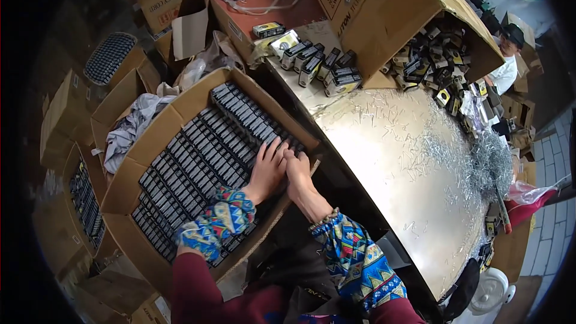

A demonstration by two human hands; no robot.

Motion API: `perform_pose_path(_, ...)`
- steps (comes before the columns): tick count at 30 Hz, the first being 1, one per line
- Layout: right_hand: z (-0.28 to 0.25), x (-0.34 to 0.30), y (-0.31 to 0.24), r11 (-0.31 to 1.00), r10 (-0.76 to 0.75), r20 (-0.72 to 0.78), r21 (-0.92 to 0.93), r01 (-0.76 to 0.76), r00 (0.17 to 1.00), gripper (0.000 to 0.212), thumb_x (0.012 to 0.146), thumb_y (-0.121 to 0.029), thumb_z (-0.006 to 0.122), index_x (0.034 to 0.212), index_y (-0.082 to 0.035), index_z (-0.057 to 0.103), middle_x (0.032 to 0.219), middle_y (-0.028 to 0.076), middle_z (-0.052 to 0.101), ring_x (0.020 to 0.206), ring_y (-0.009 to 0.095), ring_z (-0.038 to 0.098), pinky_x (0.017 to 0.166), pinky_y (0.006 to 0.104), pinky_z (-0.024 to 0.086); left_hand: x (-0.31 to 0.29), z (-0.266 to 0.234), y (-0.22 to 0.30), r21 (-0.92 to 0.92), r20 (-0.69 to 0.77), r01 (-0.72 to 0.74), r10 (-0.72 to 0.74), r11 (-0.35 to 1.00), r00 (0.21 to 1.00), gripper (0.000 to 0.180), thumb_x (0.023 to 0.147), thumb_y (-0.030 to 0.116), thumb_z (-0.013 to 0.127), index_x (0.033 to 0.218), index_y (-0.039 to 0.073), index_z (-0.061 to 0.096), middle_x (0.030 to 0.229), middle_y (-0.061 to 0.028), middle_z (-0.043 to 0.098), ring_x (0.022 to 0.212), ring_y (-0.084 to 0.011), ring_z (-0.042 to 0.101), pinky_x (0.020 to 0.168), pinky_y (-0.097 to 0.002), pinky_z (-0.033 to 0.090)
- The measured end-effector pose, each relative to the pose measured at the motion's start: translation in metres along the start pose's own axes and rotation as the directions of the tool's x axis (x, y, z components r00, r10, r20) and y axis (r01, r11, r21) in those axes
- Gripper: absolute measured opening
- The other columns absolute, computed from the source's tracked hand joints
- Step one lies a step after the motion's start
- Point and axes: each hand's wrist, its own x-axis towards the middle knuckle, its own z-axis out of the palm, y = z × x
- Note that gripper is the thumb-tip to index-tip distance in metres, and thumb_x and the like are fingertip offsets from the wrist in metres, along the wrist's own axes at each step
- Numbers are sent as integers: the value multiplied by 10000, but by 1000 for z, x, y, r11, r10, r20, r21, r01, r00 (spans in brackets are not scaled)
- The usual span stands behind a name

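An open cardboard carton (122, 187) stands at my left, packed with rows of small black-and-silver boxes (198, 144). Along its far right side one row (245, 113) sits higher than the others. At the near end of that raised row, my left hand (269, 168) has its fingers bent over the small boxes. Close against it, my right hand (300, 174) has its fingers curled round the end of the same row, beside the carton's right wall. The boxes under both palms are mostly hidden. Patterned blue sleeve covers reach both wrists.
Right of the carton, a metal-topped table (360, 162) carries scattered wire pieces (441, 156) and a few upright small packs (312, 63). A tipped carton (378, 6) spills more packs there. Other cartons (66, 120) crowd the left. A person (507, 72) is at the far right.
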Motion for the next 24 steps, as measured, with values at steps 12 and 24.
perform_pose_path(12,-56,53,-140,-33,-904,251,-848,528,346,651,838,-237,691,1348,73,430,1366,286,435,1233,422,418,1044,474,368,7,6,2,23,-191,25,-20,999,981,615,742,247,721,1312,125,526,1400,-97,468,1362,-301,358,1115,-503,256)
perform_pose_path(24,-69,-30,-97,86,-804,490,-466,881,337,466,754,-244,742,1101,11,563,1089,184,560,1006,321,565,883,402,474,-1,3,-3,78,-204,36,-19,996,979,571,771,268,677,1299,115,524,1417,-94,449,1376,-288,340,1135,-480,229)
